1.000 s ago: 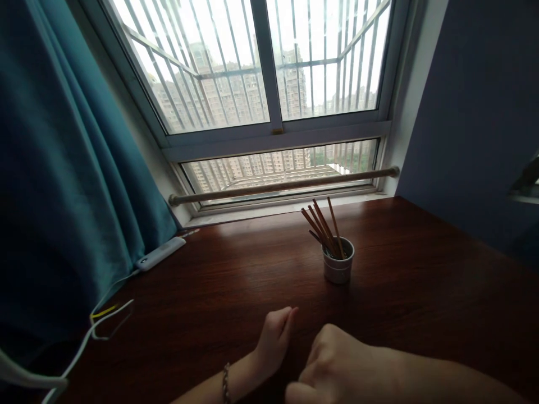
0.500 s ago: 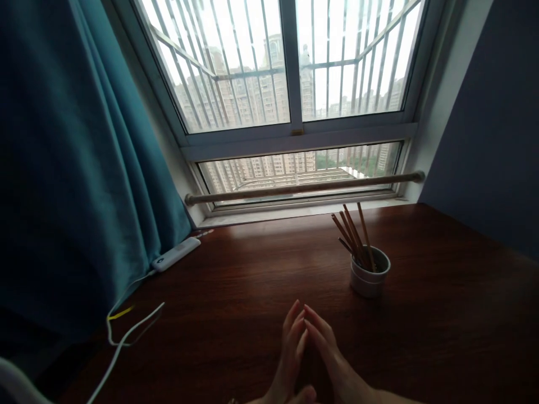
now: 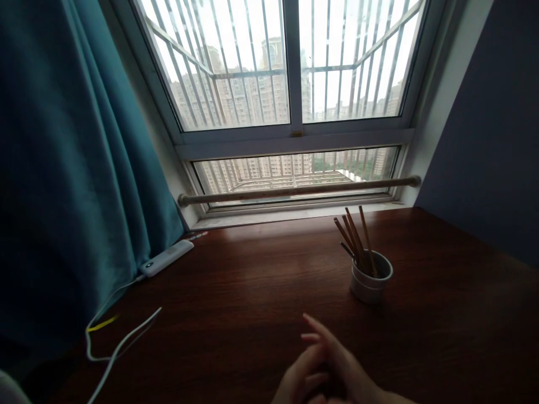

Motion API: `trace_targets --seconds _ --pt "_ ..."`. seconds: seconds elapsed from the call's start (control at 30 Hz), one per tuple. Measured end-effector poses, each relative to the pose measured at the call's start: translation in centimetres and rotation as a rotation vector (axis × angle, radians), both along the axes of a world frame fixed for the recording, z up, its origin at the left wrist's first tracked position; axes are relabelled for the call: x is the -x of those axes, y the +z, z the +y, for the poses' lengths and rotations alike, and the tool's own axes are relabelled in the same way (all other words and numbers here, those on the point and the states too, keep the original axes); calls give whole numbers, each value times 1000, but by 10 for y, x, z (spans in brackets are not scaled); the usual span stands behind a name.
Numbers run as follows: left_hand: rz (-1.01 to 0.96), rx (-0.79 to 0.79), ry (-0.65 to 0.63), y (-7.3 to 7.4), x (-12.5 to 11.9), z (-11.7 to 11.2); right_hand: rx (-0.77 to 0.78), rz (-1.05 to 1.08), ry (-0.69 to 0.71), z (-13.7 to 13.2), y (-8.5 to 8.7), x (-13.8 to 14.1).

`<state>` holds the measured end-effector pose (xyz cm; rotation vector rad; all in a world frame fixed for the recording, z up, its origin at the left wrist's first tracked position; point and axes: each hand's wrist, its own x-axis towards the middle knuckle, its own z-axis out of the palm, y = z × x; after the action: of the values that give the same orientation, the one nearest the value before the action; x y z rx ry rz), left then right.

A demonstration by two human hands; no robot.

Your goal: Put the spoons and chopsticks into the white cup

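Note:
My left hand (image 3: pixel 300 375) and my right hand (image 3: pixel 347 365) touch each other low in the middle of the view, over the brown table (image 3: pixel 236 314). The left hand's fingers are bent and folded in against the right palm. The right hand's fingers stretch forward and to the left, past the left knuckles. No object shows in either hand; the space between the palms is partly hidden. Nearest to them, ahead of the right hand, stands a white cup (image 3: pixel 367 289) holding several thin wooden sticks (image 3: pixel 353 238) that lean in it.
A white power strip (image 3: pixel 167 258) lies at the table's left edge by the blue curtain (image 3: pixel 122 185). A white cable (image 3: pixel 112 362) and a yellow strip (image 3: pixel 102 324) are nearby. Behind the table a barred window (image 3: pixel 295 73) has a horizontal rail (image 3: pixel 290 192) across its lower part.
My hands had straight fingers meeting at the tips. Now the left fingers have bent and folded against the right palm. The view has shifted slightly.

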<state>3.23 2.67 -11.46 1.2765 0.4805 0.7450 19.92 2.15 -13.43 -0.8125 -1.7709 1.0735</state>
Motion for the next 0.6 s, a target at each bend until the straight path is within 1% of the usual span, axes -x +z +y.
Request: trace_targets --seconds 0.03,0.1,0.13,0.17,0.2,0.27,0.3,0.33,0.37,0.43,0.5,0.6 --pt "-18 22 34 0 -2 2 42 108 -185 9 3 -8" --pt "-27 111 95 1 -5 7 140 151 -514 25 7 -26" --pt "-12 167 114 1 -7 9 175 90 -624 33 9 -34" --pt "10 220 122 2 -8 10 153 -52 -680 38 10 -41" --pt "33 259 122 2 -9 11 61 -221 -698 42 11 -47" --pt "54 296 126 2 -10 12 -164 -485 -643 45 13 -52" --pt "58 297 132 2 -10 13 -266 -564 -594 45 13 -52" --pt "62 292 137 1 -10 13 -335 -612 -549 45 12 -52" --pt "71 283 134 1 -9 13 -369 -644 -519 46 11 -51" --pt "96 259 119 -1 -9 14 -354 -704 -514 49 5 -51" --pt "116 246 121 -1 -8 14 -280 -746 -559 53 -3 -52" --pt "129 254 138 1 -9 14 -193 -727 -623 59 -14 -54"
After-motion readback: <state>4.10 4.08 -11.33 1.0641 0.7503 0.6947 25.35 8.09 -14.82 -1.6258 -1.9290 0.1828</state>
